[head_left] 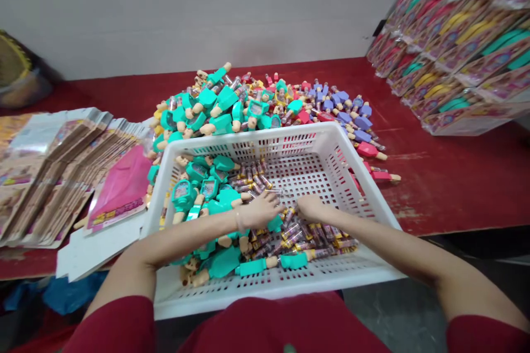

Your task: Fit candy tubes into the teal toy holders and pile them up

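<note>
Both of my hands are inside a white plastic basket (pixel 343 143). My left hand (pixel 260 210) lies palm down over the middle of it, fingers stretched and a little apart, above small clear tubes of brown bits with yellow ends (pixel 292 231). A teal toy piece (pixel 275 224) shows just under that hand. To its right, my right hand (pixel 309 207) has its fingers curled at the edge of the tubes; whatever they hold is hidden. Teal watch-shaped toys with beige knobs (pixel 209 187) fill the basket's left side, and several lie along its near wall.
Behind the basket a heap of teal, red, yellow and purple toys (pixel 226 100) covers the red table (pixel 418 176). Printed cards (pixel 62 160) and a pink bag (pixel 124 185) lie at left. Packed toys stand in stacked rows (pixel 459 60) at right, before a grey wall (pixel 199 5).
</note>
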The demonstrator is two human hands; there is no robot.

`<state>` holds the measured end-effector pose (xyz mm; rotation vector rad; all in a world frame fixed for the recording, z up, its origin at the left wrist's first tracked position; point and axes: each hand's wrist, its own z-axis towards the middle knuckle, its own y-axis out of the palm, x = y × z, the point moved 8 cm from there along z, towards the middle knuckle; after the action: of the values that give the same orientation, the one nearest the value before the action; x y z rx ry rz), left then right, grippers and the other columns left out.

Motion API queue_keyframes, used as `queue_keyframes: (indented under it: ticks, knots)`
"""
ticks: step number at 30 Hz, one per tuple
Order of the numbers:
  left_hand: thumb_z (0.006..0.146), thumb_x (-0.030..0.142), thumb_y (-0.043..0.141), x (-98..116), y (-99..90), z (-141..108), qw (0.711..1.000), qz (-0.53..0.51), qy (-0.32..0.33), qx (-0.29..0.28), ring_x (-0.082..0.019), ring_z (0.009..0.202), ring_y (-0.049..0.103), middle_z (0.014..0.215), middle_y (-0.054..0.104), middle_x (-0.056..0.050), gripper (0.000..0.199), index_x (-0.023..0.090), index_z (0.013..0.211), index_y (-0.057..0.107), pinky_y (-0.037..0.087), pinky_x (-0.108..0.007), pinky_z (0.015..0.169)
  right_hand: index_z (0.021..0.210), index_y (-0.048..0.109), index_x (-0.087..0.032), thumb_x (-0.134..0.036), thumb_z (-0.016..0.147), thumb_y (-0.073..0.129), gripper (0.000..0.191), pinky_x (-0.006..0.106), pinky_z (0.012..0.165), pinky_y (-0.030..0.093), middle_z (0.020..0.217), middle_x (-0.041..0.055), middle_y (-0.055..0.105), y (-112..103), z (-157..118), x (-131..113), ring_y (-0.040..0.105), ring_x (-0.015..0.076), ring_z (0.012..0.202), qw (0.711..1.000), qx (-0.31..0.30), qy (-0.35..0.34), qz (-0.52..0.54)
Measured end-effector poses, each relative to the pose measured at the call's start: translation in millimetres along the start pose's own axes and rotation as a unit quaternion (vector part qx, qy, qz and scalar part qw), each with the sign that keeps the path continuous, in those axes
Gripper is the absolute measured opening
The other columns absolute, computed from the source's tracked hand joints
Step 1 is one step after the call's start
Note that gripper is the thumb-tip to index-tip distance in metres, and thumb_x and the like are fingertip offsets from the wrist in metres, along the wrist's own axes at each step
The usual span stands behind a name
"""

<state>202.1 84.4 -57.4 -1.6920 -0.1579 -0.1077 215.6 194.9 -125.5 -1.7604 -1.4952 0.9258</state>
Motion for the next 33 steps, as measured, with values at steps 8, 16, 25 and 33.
queue_keyframes:
  ticks: [8, 16, 25, 33]
  knots:
    - [0.082, 0.050, 0.059, 1.0, -14.8, -74.4, 0.967, -0.235, -0.095, -0.003, -0.025, 0.103, 0.058, 0.123, 0.055, -0.013, 0.066, 0.018, 0.136, 0.039, 0.046, -0.034, 0.088, 0.125, 0.043, -0.015, -0.021, 0.088, 0.043, 0.037, 0.026, 0.080, 0.039, 0.112, 0.0110, 0.062, -50.6, 11.0, -22.1, 0.057, 0.0189, 0.099, 0.984, 0.155, -0.076, 0.049]
    - [0.080, 0.053, 0.060, -42.7, -36.3, -114.4, 0.774, -0.529, -0.336, 0.087, -0.017, 0.080, 0.059, 0.119, 0.057, -0.010, 0.068, 0.023, 0.137, 0.039, 0.049, -0.029, 0.066, 0.110, 0.060, -0.006, -0.040, 0.079, 0.063, 0.046, 0.038, 0.089, 0.038, 0.122, 0.0256, 0.053, -31.3, 50.5, -63.6, 0.047, 0.0347, 0.112, 0.983, 0.152, -0.098, -0.012]
    - [0.074, 0.055, 0.065, -63.9, -2.6, -115.3, 0.678, -0.624, -0.380, 0.081, -0.008, 0.051, 0.043, 0.072, 0.051, 0.003, 0.055, 0.017, 0.112, 0.052, 0.035, -0.020, 0.045, 0.106, 0.061, -0.011, -0.021, 0.078, 0.059, 0.029, 0.030, 0.079, 0.039, 0.099, 0.0157, 0.067, -36.2, 32.1, -46.5, 0.058, 0.0268, 0.095, 0.985, 0.117, -0.123, -0.004]
    - [0.077, 0.054, 0.062, -38.7, -27.1, -112.3, 0.747, -0.567, -0.342, 0.061, -0.009, 0.047, 0.044, 0.063, 0.049, 0.004, 0.043, 0.017, 0.101, 0.060, 0.035, -0.020, 0.043, 0.121, 0.053, -0.019, -0.013, 0.079, 0.052, 0.043, 0.026, 0.077, 0.042, 0.112, 0.0073, 0.065, -61.5, -43.9, -72.5, 0.060, 0.0188, 0.095, 0.936, 0.200, -0.276, 0.084]
